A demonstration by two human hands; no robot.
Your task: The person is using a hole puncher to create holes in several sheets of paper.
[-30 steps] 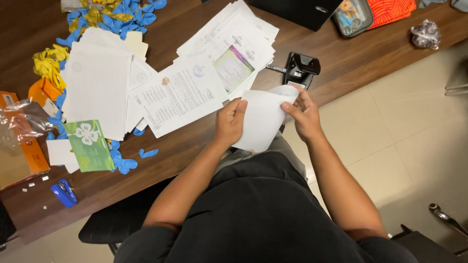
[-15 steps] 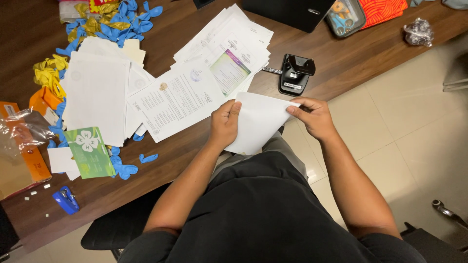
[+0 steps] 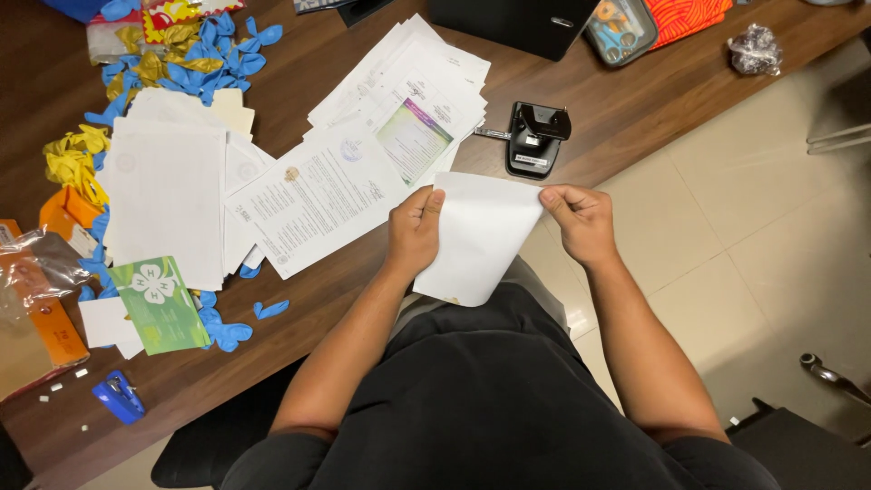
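Observation:
I hold a blank white sheet of paper (image 3: 478,238) over my lap, just off the front edge of the wooden desk (image 3: 626,127). My left hand (image 3: 415,231) pinches the sheet's top left corner. My right hand (image 3: 581,220) pinches its top right corner. The sheet hangs flat between them, its lower end resting against my dark shirt. A black hole punch (image 3: 535,138) stands on the desk just beyond the sheet's top edge.
Printed documents (image 3: 318,195) and a stack of white sheets (image 3: 168,204) cover the desk's middle and left. Blue and yellow balloons (image 3: 190,63) lie scattered around them. A green clover card (image 3: 159,304) and a blue stapler (image 3: 116,396) lie at the left. Tiled floor is at the right.
The sheet was curled and partly over the hole punch. Now it is drawn back toward me and spread flat, with my right hand shifted to its top right corner.

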